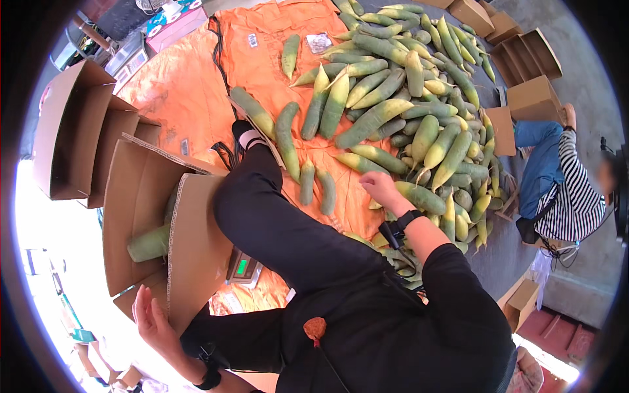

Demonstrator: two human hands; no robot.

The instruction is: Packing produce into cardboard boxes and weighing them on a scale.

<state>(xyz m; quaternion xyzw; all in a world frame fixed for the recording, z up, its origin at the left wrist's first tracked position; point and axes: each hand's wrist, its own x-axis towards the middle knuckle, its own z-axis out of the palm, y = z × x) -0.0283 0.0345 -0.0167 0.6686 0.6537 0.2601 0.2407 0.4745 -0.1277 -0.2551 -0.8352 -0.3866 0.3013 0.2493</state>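
My left hand is at the lower left beside the outer wall of an upright cardboard box, its fingers apart and nothing in it. Green radishes lie in that box, one plainly visible. The box stands by a scale with a lit green display, partly hidden. My right hand, fingers curled and holding nothing visible, hovers by the edge of a large heap of green radishes. Several loose radishes, one curved, lie on the orange sheet near my foot.
More cardboard boxes stand at the left. A flat cardboard piece rests by my foot. At the right, beyond the heap, a co-worker in a striped top sits with a hand at a cardboard box. Other divided boxes lie behind.
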